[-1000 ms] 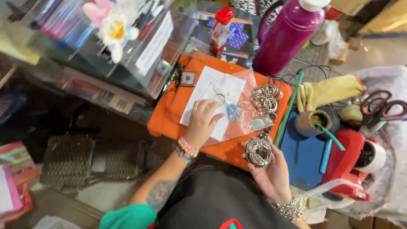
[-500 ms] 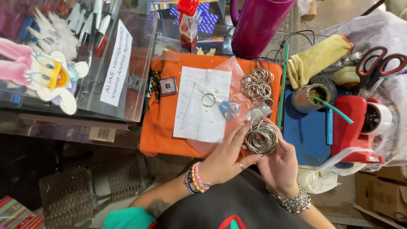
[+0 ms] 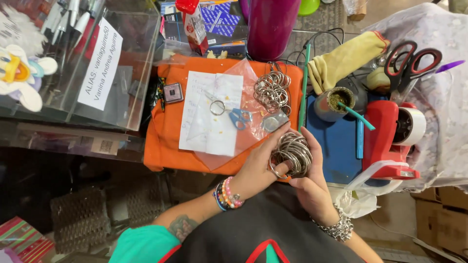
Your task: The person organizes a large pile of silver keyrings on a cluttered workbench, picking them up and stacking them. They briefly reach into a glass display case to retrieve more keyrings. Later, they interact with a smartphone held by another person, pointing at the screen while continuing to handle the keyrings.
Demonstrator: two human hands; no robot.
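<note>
Both my hands meet on a thick bundle of metal key rings [image 3: 292, 153] at the near right edge of an orange cloth [image 3: 165, 136]. My left hand [image 3: 258, 168], with beaded bracelets at the wrist, pinches the bundle from the left. My right hand [image 3: 312, 182], wearing a chain bracelet, cups it from below and the right. On the cloth lie a white paper sheet [image 3: 209, 114] under a clear plastic bag [image 3: 243, 97], a single ring [image 3: 217, 107], a small blue piece [image 3: 240, 118] and a second pile of rings [image 3: 272, 90].
A red tape dispenser [image 3: 390, 141] stands at the right, with red-handled scissors [image 3: 407, 65], a yellow cloth [image 3: 343, 61] and a cup with a teal straw [image 3: 336, 102] behind it. A magenta bottle [image 3: 270, 27] stands at the back. A clear box with a label [image 3: 102, 63] is at the left.
My left hand has come off the paper sheet and joined my right hand on the ring bundle. The camera view has shifted, so the desk sits lower and closer.
</note>
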